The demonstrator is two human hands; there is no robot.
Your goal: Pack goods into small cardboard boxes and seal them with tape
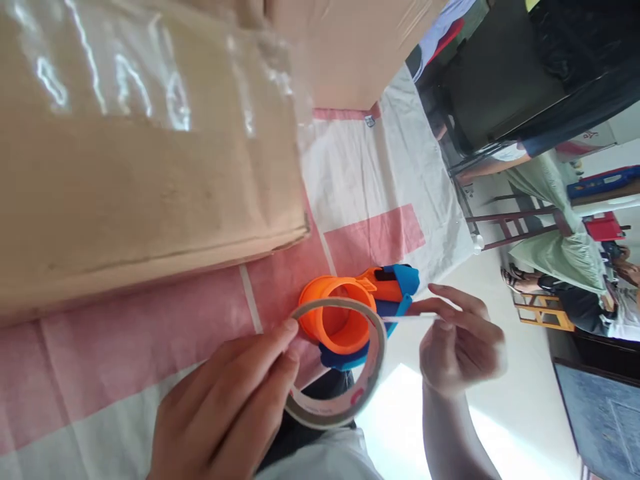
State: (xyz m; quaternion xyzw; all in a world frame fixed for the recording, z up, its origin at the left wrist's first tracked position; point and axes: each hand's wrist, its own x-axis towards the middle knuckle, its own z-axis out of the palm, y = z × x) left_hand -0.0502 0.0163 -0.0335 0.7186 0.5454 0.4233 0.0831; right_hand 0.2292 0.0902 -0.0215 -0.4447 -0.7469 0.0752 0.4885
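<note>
Grey roll of tape point(376, 370), thin and with pale inner side, held up in the air above the near edge of the desk point(370, 180), covered with red and white cloth point(165, 333). Gripped at its left rim by left hand point(220, 407), thumb and finger closed on it, other fingers curled behind. Pulled out from the roll to the right, a short strip of tape point(413, 318), almost straight. Pinched at its end by right hand point(463, 340), thumb and finger together, the others loosely spread. Below the roll, partly seen through its ring: an orange and blue tape dispenser point(320, 287), lying at the near edge of the desk, close to the right near corner. On the left side of the desk, a big cardboard box point(150, 187), partly covered with shiny clear tape point(145, 80). Toward the far edge, a second box point(355, 47). Beyond the right edge, well apart, a person point(580, 307) in dark trousers.
</note>
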